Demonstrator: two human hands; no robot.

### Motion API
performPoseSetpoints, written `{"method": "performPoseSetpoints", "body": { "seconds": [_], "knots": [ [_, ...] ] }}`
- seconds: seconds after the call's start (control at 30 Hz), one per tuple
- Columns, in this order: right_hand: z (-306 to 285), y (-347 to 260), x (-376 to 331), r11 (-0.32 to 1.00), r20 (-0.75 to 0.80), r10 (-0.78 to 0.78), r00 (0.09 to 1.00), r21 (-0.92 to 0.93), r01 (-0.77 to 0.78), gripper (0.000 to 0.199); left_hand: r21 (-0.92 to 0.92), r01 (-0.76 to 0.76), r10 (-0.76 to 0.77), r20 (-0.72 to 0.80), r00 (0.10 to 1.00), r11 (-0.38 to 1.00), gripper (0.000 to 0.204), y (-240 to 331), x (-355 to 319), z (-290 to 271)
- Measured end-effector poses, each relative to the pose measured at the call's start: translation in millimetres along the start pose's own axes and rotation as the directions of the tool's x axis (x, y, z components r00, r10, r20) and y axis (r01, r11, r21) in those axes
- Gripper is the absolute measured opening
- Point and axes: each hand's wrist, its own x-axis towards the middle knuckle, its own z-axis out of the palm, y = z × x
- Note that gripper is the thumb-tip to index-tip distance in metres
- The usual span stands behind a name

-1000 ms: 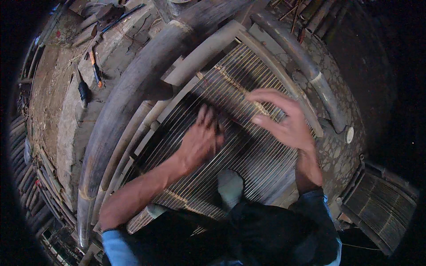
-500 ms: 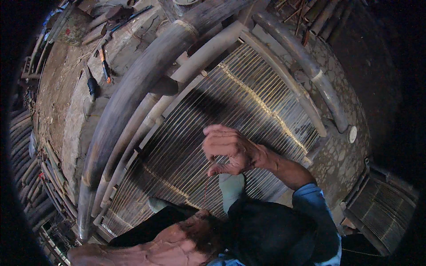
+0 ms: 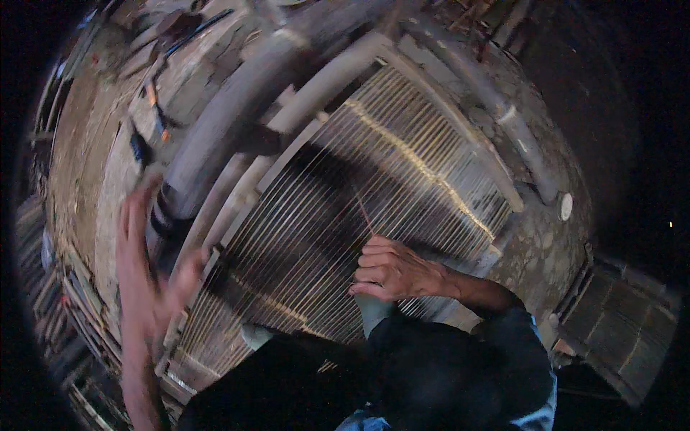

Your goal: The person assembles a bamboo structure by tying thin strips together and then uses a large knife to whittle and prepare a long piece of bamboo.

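Note:
A panel of thin bamboo slats lies in front of me, bound by pale cross ties and framed by thick poles. My right hand rests over its near edge with the fingers curled on a thin reddish stick that points up from the fist. My left hand is blurred and stretched out to the left, fingers spread, beside a thick bamboo pole. It holds nothing. My dark trousers and knees cover the panel's near side.
A stone ledge at left carries small tools with orange and blue handles. More bamboo poles lie along the right side. A slatted piece sits at lower right on the stone floor.
My left hand left the slats, dropped toward my lap, then swung out to the left with fingers spread. My right hand drew back to the panel's near edge and closed on the stick.

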Motion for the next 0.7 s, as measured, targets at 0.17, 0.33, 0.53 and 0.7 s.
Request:
{"method": "performPoseSetpoints", "body": {
  "seconds": [0.17,0.33,0.53,0.7],
  "knots": [
    [-5.7,-26.4,10.1,0.979,-0.002,-0.038,0.999,-0.200,0.037,0.025,-0.309,0.340,-0.269,0.250,0.930,0.888,0.091,-79.5,7.0,23.5],
    [-52.2,-101.7,37.1,0.952,-0.029,0.075,0.997,-0.294,-0.080,0.024,0.045,0.342,-0.345,0.106,0.933,0.939,0.070,-87.3,-20.1,10.0],
    [-86.6,-189.3,-51.9,0.777,0.028,0.521,0.853,-0.429,-0.461,0.025,0.022,0.177,-0.178,0.120,0.977,0.984,0.077,-67.9,2.3,38.3],
    [-119.9,-250.6,-39.4,0.130,-0.223,0.970,0.100,0.126,-0.983,0.035,-0.037,0.181,-0.180,0.033,0.983,0.983,0.070,-126.1,-26.3,50.7]
  ]
}}
